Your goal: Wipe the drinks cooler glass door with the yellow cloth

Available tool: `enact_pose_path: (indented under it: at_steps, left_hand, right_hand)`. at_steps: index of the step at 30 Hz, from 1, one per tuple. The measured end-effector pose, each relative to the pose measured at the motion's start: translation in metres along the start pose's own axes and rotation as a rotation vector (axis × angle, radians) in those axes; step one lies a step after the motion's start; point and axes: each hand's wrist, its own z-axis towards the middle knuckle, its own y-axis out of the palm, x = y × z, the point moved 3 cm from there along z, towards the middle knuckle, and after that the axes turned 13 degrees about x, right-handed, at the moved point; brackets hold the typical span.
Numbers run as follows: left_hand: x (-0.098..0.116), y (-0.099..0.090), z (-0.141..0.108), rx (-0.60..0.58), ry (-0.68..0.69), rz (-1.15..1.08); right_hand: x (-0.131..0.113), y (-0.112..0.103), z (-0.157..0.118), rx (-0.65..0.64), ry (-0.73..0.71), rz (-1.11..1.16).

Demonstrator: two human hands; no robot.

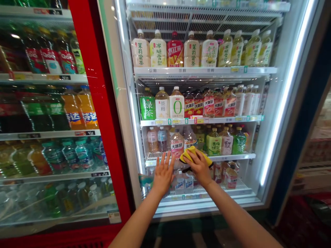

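Head view shows two bare hands raised before the bright drinks cooler (281, 103). Right hand (200, 169) has its fingers bent over a yellow cloth (184, 157) and holds it; its thumb I cannot make out. Left hand (163, 174) is empty, with fingers spread and pointing upward, to the left of the cloth. Whether its palm touches a pane or only hovers, I cannot tell from where I stand.

The yellow cloth is in front of the third shelf (232, 157), just below the bottle with the pink label (177, 143), and above the small bottles (184, 182) of the lowest row. Its dark edge hangs loose under the hand.

In my judgement, the step in hand is wiping. To do it well, I would fold the cloth into a flat pad, so that the whole palm presses evenly and not only the fingertips. The loose edge should be tucked inside, because it may drag and leave streaks. Long strokes, each one covering a little of the last, would be better than small rubbing. If there is glass, the left hand should touch it lightly or not at all, since bare fingers leave marks; if there is none, the bottles nearby could be pushed over.
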Motion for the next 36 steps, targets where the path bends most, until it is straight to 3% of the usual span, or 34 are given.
enact_pose_path:
  at_steps: [2,4,8,12,15,19,21,23,28,30,32,36]
  left_hand:
    - [0.013,0.003,0.012,-0.008,0.041,-0.017]
    - [0.022,0.009,0.022,-0.002,0.035,-0.010]
    - [0.029,0.021,0.029,0.004,0.001,-0.001]
    - [0.031,0.026,0.028,0.018,-0.019,-0.001]
    - [0.034,0.027,0.028,0.029,-0.040,0.003]
    - [0.041,0.028,0.029,0.051,-0.076,-0.006]
    - [0.044,0.028,0.029,0.060,-0.090,-0.018]
    - [0.048,0.025,0.028,0.066,-0.110,-0.031]
    - [0.066,0.018,0.032,0.060,-0.120,-0.084]
    - [0.078,0.017,0.035,0.057,-0.071,-0.115]
    - [0.090,0.018,0.037,0.052,-0.020,-0.136]
    - [0.110,0.021,0.035,0.061,0.058,-0.166]
  right_hand:
    - [0.010,-0.002,0.014,-0.016,-0.034,-0.003]
    - [0.028,-0.009,0.024,0.039,0.026,-0.062]
    - [0.048,-0.017,-0.002,0.104,0.195,-0.227]
    - [0.035,-0.008,-0.032,-0.011,0.046,-0.160]
    - [0.043,-0.011,-0.020,-0.031,-0.020,-0.083]
    - [0.083,-0.034,-0.005,0.205,0.167,-0.107]
    - [0.096,-0.043,-0.015,0.332,0.244,-0.126]
    - [0.095,-0.044,-0.030,0.366,0.269,-0.127]
    - [0.071,-0.034,-0.036,0.172,0.233,-0.008]
    - [0.074,-0.036,-0.028,0.074,0.174,0.045]
    - [0.090,-0.043,-0.023,0.060,0.182,0.029]
    - [0.131,-0.060,-0.046,0.394,0.512,-0.158]
